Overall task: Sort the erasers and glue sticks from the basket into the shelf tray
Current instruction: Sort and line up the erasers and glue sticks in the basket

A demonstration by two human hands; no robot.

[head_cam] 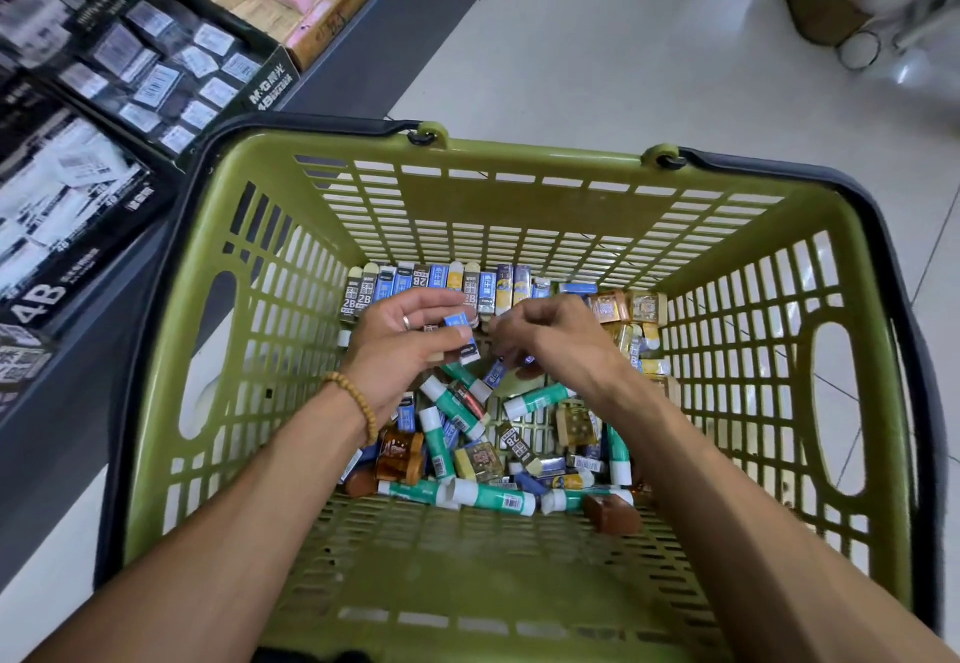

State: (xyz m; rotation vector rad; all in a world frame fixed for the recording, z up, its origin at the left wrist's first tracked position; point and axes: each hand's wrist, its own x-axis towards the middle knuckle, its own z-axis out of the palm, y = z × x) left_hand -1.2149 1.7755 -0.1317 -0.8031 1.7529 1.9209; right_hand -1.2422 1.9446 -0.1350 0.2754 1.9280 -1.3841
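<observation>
The basket (467,184) stood on the floor (649,49) beside the shelf (332,85), so that items could be lifted out and carried a short way to the trays (156,64). Both hands worked inside it, above the loose stock.

The left hand (400,345) held a blue eraser (460,337) pinched between thumb and fingers (415,301), with the palm turned up. This attitude probably let the hand collect several pieces before one trip to the shelf; a second piece appeared to lie in the palm, though it was partly hidden.

The right hand (550,337) reached down with its fingers curled toward a small blue-wrapped piece (496,371). Whether the fingers had closed on it could not be told, as the hand covered the contact.

Erasers (431,283) stood in a row against the far wall of the basket. Glue sticks (491,496) lay scattered on their sides across the near floor of the basket, mixed with amber blocks (400,454). None of the picked items had yet reached a tray, so sorting was judged to be at the gathering step.
</observation>
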